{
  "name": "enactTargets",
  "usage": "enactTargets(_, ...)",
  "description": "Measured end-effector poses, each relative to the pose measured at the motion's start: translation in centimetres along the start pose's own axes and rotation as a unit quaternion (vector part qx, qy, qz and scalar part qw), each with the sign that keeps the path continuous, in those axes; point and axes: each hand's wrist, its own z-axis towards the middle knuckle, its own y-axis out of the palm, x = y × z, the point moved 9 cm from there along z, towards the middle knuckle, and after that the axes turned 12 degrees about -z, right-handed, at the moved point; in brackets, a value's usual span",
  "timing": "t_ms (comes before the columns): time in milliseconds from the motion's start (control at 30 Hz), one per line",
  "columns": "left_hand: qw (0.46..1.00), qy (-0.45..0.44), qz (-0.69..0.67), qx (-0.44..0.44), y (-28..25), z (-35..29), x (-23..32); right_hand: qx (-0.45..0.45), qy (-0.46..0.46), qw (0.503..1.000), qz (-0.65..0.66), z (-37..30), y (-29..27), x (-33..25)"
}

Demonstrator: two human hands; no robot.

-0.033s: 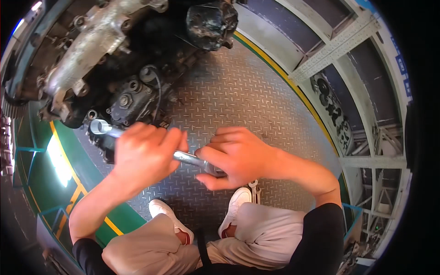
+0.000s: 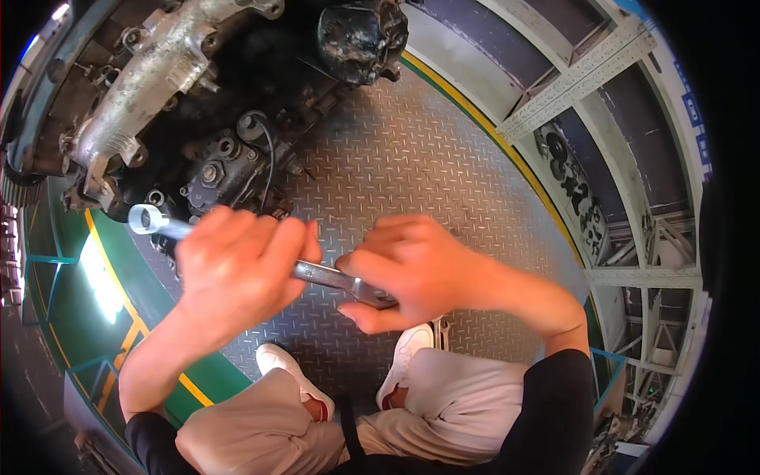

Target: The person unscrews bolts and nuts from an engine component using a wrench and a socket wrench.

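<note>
A chrome combination wrench (image 2: 323,275) is held across the front of my body, its ring end up at the left. My left hand (image 2: 237,261) is closed in a fist round the shaft, just behind the ring. Around the other end curl the fingers and thumb of my right hand (image 2: 423,273), partly hiding the jaw. Beyond my left hand stands a dark, greasy engine (image 2: 229,170). The wrench's ring appears in front of its lower left part; whether they touch I cannot tell.
A silver cast manifold (image 2: 142,103) runs along the engine's upper left. Patterned metal plate (image 2: 412,158) covers the floor. More wrenches (image 2: 443,332) lie beside my right shoe (image 2: 412,342). A grey metal rack (image 2: 586,198) holding parts stands along the right, behind a yellow line.
My left hand and the wrench's ring end have shifted a little to the left. My right hand stays at the other end, nearly in place. The engine appears slightly shifted left in view.
</note>
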Motion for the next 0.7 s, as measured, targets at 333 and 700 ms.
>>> enactTargets(333,0.928,-0.077,-0.122,-0.343,12.4,-8.9,4.2,-0.341,0.079,0.936,-0.020,-5.9,11.4,4.1)
enactTargets(700,0.730,-0.221,-0.285,-0.580,17.8,-22.8,-2.9,-0.615,0.113,0.774,-0.100,-23.8,24.2,11.9)
